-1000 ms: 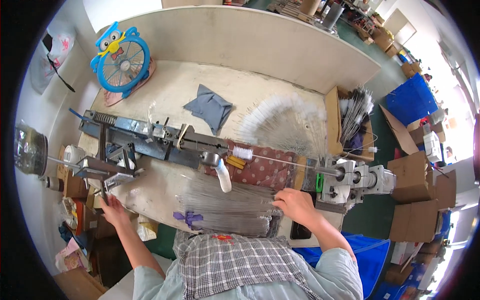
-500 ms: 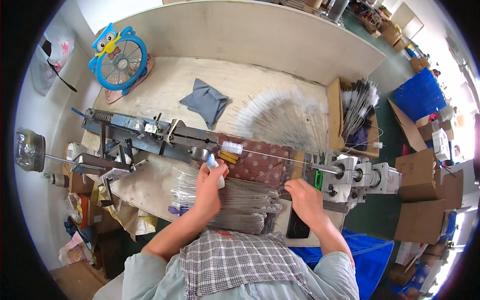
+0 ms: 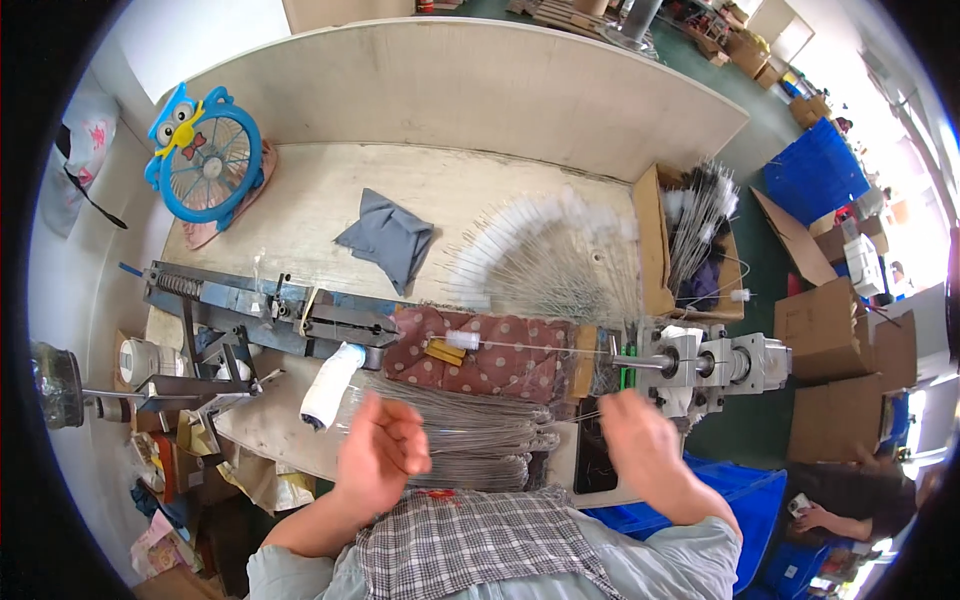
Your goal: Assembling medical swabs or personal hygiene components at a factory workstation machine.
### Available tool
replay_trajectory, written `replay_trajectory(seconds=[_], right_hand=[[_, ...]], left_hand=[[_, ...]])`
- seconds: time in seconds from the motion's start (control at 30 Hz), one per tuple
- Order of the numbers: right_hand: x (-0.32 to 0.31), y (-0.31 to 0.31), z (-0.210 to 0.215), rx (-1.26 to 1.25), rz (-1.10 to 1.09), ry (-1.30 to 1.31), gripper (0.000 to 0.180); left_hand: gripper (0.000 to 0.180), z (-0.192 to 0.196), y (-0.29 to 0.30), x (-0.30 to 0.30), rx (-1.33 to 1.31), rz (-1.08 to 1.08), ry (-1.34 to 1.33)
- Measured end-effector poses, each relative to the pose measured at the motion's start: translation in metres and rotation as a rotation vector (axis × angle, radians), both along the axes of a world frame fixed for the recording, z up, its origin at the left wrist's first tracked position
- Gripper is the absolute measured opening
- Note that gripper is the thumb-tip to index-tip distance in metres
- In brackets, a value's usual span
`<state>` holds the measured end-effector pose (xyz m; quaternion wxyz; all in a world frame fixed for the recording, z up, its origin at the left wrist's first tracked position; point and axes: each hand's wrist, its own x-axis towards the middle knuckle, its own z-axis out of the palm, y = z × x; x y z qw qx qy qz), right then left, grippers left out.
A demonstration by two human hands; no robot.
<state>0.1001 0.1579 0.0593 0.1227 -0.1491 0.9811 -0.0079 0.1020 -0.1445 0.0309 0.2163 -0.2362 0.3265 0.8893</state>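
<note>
My left hand (image 3: 385, 445) is raised over the near edge of the workbench, fingers loosely curled and apart, holding nothing. Left of it, a white wrapped handle (image 3: 328, 388) slants down from the metal clamp (image 3: 350, 325). My right hand (image 3: 640, 435), smeared by motion, is closed near the spindle (image 3: 645, 362), with a thin wire (image 3: 580, 417) reaching left from its fingers. A small white-bristled brush (image 3: 461, 340) lies over a brown dotted pad (image 3: 510, 375), its wire stem running right to the spindle. Bundled wires (image 3: 470, 435) lie between my hands.
Finished-looking white brushes (image 3: 520, 240) fan out behind the pad. At the back right stands a cardboard box (image 3: 655, 250) of brushes. A grey cloth (image 3: 388, 235), a blue fan (image 3: 212, 168) and a dark phone (image 3: 596, 458) are on the bench. Another person's hand (image 3: 822, 520) shows at lower right.
My left hand has let go of the white handle and drawn back toward me; the handle now lies farther left. The brush is now apart from the clamp jaws. The view has shifted.
</note>
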Motion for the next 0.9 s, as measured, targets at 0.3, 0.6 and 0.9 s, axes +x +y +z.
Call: replay_trajectory(seconds=[0.3,0.6,0.9], right_hand=[[-0.038,0.036,0.049,-0.41,0.03,0.596,0.017],[-0.091,0.014,-0.014,-0.576,-0.015,0.468,0.013],[-0.086,0.026,-0.028,-0.672,-0.069,0.491,0.014]], left_hand=[[0.01,-0.03,0.088,-0.075,-1.552,-0.26,1.286],[0.003,-0.04,0.097,-0.115,-1.981,-0.541,1.323],[0.008,-0.029,0.154,-0.114,-1.566,-0.479,1.572]])
